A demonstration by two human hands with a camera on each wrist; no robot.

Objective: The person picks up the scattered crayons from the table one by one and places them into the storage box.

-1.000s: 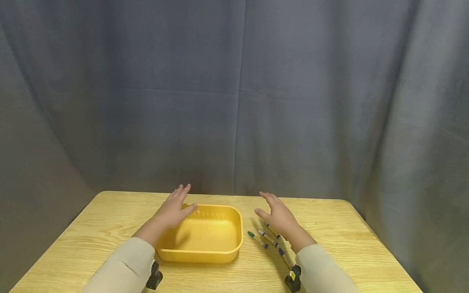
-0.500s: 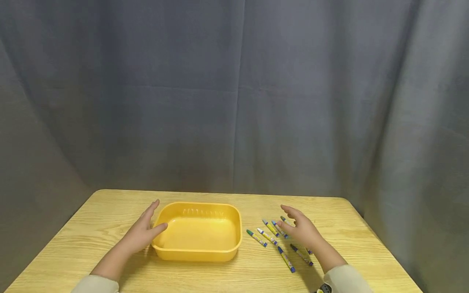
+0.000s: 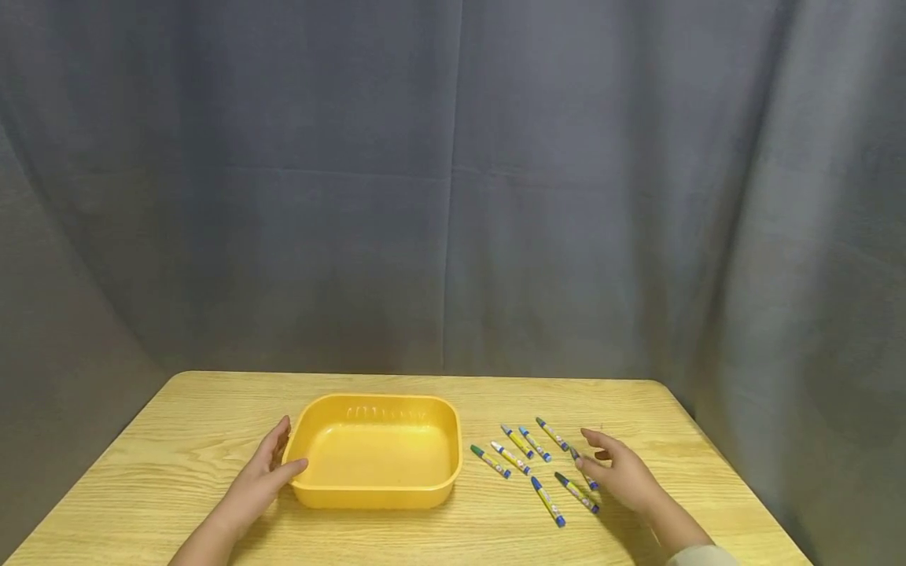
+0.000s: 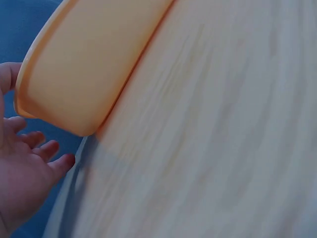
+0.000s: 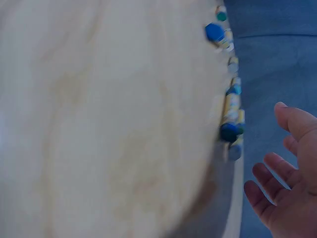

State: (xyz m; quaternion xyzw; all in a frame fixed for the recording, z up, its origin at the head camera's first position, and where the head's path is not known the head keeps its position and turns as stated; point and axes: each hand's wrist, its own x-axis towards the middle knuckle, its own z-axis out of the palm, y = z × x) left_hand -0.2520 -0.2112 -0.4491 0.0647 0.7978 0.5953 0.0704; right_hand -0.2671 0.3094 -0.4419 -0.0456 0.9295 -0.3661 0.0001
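Note:
A yellow plastic tray [image 3: 375, 498] stands on the table, left of centre. At its left side is my left hand [image 3: 253, 481], the thumb reaching over the rim and the fingers loosely spread outside the wall. In the left wrist view the fingertips hang beside the tray's corner [image 4: 84, 74]. My right hand [image 3: 626, 475] hovers at the right end of a group of crayons, thumb overlapping a dark crayon [image 3: 585, 473]. The right wrist view shows that hand [image 5: 290, 183] with relaxed fingers and nothing between them, the crayons [image 5: 231, 111] lying beyond its thumb.
Several crayons in yellow wrappers lie apart between tray and right hand, among them a green one [image 3: 490, 462], a white one [image 3: 511, 457] and a blue one [image 3: 548, 501]. The wooden table [image 3: 212, 409] has rounded far corners. A grey curtain [image 3: 453, 196] hangs behind it.
My hands have spread apart and come lower: the left from over the tray to its left rim, the right from above the crayons to their right side. More crayons show now.

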